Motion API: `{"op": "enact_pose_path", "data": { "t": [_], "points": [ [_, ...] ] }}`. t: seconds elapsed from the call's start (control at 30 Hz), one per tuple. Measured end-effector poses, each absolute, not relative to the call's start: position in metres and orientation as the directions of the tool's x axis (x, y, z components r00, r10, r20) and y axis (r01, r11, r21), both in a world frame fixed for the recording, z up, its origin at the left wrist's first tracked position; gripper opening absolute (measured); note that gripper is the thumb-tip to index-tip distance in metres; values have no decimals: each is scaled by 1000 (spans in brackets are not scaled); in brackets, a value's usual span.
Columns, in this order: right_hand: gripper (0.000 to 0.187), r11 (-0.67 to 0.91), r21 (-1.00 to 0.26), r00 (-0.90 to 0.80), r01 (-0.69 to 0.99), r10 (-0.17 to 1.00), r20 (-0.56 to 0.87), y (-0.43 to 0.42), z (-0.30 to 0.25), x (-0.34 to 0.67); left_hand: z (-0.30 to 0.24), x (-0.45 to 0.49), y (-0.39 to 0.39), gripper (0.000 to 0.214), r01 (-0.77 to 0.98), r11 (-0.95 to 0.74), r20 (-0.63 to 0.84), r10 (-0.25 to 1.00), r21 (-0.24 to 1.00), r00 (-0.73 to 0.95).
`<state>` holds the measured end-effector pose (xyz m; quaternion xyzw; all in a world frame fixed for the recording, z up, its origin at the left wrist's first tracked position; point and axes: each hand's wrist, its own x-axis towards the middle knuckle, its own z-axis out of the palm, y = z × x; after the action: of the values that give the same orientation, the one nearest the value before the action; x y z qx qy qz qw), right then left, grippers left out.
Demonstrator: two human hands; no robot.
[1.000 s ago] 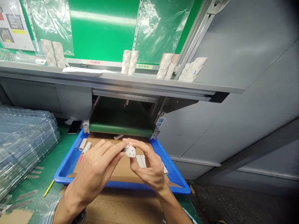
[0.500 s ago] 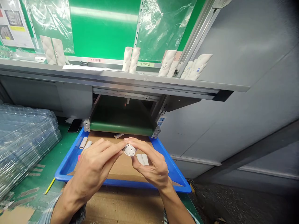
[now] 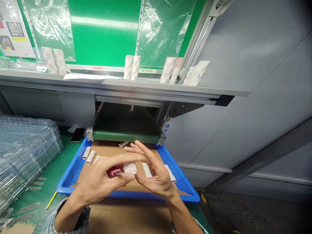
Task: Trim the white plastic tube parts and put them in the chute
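Gripping pink tool (image 3: 113,172) and white tube (image 3: 130,168) (spotted end facing camera), left hand (image 3: 97,180); right hand (image 3: 157,177) curled alongside, grip unclear, above blue tray (image 3: 136,195).

Pink tool (image 3: 113,172) in left hand (image 3: 98,178), white tube (image 3: 130,168) by right hand (image 3: 157,178)
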<state>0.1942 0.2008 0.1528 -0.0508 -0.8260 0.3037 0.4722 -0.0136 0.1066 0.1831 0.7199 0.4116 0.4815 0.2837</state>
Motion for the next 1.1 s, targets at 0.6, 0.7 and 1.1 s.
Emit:
{"op": "enact_pose_path", "data": {
  "t": [0.6, 0.7, 1.1],
  "points": [
    [36, 626, -763, -374, -160, 677, 634, 199, 152, 182, 174, -11, 112, 27, 592, -434, 593, 800, 679, -94],
    [31, 801, -598, -334, 0, 564, 755, 198, 153, 182, 175, -7, 114, 31, 703, -437, 638, 769, 561, -32],
    [35, 927, -370, -421, 53, 357, 834, 197, 159, 185, 173, 6, 114, 58, 955, -271, 810, 583, 117, 66]
  ]
}}
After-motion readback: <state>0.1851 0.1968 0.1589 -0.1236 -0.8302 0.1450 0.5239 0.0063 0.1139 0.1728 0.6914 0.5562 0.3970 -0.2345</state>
